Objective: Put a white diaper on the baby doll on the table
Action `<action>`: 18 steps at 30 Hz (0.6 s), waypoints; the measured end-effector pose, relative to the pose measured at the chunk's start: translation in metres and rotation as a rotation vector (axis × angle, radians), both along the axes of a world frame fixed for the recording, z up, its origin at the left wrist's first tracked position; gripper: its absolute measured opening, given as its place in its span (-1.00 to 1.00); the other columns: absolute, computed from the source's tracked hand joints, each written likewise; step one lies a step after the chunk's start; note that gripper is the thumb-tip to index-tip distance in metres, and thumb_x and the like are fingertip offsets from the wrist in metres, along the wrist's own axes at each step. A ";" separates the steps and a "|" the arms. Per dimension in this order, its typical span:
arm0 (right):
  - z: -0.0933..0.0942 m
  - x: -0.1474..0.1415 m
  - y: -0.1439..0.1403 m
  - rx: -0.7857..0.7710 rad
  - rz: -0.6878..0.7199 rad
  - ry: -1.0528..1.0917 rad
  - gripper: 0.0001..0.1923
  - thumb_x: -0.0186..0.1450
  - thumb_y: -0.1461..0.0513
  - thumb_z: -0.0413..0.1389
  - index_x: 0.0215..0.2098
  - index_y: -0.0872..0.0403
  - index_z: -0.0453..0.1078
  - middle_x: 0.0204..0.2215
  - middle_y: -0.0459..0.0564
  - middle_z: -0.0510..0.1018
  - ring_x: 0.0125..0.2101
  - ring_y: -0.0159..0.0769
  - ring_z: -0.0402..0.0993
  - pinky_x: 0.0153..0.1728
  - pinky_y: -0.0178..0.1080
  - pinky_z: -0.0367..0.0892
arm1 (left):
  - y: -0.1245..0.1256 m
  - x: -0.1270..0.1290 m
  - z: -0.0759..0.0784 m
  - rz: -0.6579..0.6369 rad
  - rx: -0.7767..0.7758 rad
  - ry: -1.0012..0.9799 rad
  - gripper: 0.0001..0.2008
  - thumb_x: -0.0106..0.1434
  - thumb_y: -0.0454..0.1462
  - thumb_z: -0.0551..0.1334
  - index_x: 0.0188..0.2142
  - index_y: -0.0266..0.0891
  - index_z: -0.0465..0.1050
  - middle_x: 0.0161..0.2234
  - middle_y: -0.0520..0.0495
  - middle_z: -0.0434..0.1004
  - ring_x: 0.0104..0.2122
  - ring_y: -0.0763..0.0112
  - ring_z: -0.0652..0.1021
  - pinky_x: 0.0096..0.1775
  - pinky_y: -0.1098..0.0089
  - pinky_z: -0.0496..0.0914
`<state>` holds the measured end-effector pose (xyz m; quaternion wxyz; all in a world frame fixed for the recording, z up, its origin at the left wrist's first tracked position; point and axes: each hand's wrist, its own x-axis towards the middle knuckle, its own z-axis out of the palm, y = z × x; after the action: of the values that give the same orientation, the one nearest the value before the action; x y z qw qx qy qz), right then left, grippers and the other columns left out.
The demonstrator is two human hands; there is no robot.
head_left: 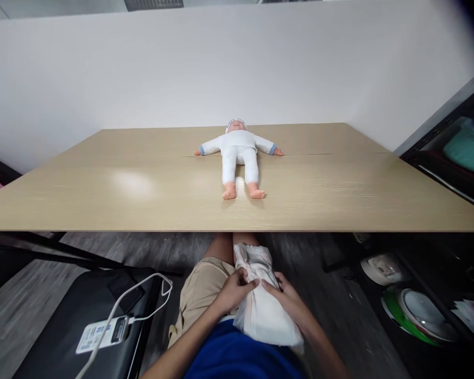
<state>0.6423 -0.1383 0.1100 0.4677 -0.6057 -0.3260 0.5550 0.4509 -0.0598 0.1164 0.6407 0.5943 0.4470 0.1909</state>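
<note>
A white folded diaper point(260, 310) lies on my lap, below the table's front edge. My left hand point(233, 289) grips its left side with fingers curled over the top. My right hand point(286, 295) holds its right side. On the wooden table point(142, 184) a baby doll point(239, 155) in a white suit with blue cuffs lies on its back, arms spread, feet toward me, well beyond both hands.
A black seat point(75, 326) at my left carries a white power bank point(100, 332) with a white cable. Dark shelves point(438, 284) at the right hold bowls and plates. A white wall stands behind the table.
</note>
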 end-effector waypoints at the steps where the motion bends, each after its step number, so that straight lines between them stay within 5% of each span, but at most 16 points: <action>1: 0.016 -0.001 -0.005 0.008 0.004 0.029 -0.21 0.11 -0.37 0.45 -0.05 0.02 0.48 -0.25 0.10 0.77 -0.26 0.04 0.77 -0.25 -0.03 0.65 | -0.008 -0.001 0.015 0.048 -0.004 -0.064 -0.34 0.18 0.35 0.45 -0.13 -0.14 0.52 -0.20 -0.16 0.66 -0.10 0.05 0.62 -0.01 0.15 0.47; 4: 0.073 -0.001 -0.030 0.049 0.062 0.036 -0.26 0.23 -0.32 0.41 0.06 0.00 0.45 -0.14 0.15 0.78 -0.23 0.03 0.77 -0.29 -0.09 0.64 | -0.041 -0.010 0.071 0.157 0.037 -0.157 -0.43 0.26 0.23 0.48 -0.06 -0.14 0.53 -0.13 -0.15 0.64 -0.07 0.11 0.60 0.03 0.19 0.49; 8: 0.149 -0.003 -0.069 0.129 0.032 -0.079 -0.30 0.30 -0.24 0.42 0.18 -0.07 0.39 -0.15 0.09 0.79 -0.23 0.04 0.78 -0.32 -0.12 0.64 | -0.078 -0.028 0.148 0.143 0.145 -0.184 -0.60 0.40 0.06 0.46 0.11 0.00 0.57 -0.03 -0.15 0.62 0.02 0.10 0.59 0.14 0.17 0.50; 11: 0.185 -0.009 -0.073 0.220 -0.020 -0.155 -0.31 0.30 -0.18 0.44 0.22 -0.12 0.37 -0.06 0.12 0.79 -0.20 0.04 0.80 -0.25 -0.09 0.68 | -0.080 -0.031 0.186 0.135 0.196 -0.244 -0.54 0.45 0.00 0.43 0.27 0.08 0.51 0.10 -0.14 0.64 0.10 0.09 0.60 0.23 0.15 0.49; 14: 0.194 -0.017 -0.047 0.303 -0.040 -0.241 -0.32 0.31 -0.15 0.45 0.21 -0.10 0.33 -0.06 0.15 0.80 -0.21 0.05 0.81 -0.25 -0.09 0.71 | -0.058 -0.021 0.199 0.193 0.169 -0.352 -0.44 0.44 0.02 0.43 0.36 0.06 0.44 0.20 -0.13 0.63 0.17 0.08 0.61 0.25 0.16 0.49; 18: 0.170 -0.023 0.002 0.342 -0.038 -0.340 -0.33 0.36 -0.17 0.40 0.22 -0.06 0.30 -0.07 0.15 0.82 -0.13 0.08 0.82 -0.19 -0.08 0.71 | -0.017 -0.010 0.175 0.286 0.074 -0.434 -0.53 0.38 0.08 0.46 0.13 -0.08 0.50 0.06 -0.11 0.68 0.07 0.14 0.64 0.14 0.23 0.52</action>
<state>0.6195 -0.1364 0.2796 0.5124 -0.6084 -0.4778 0.3727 0.4413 -0.0769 0.2918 0.6658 0.4936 0.3712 0.4187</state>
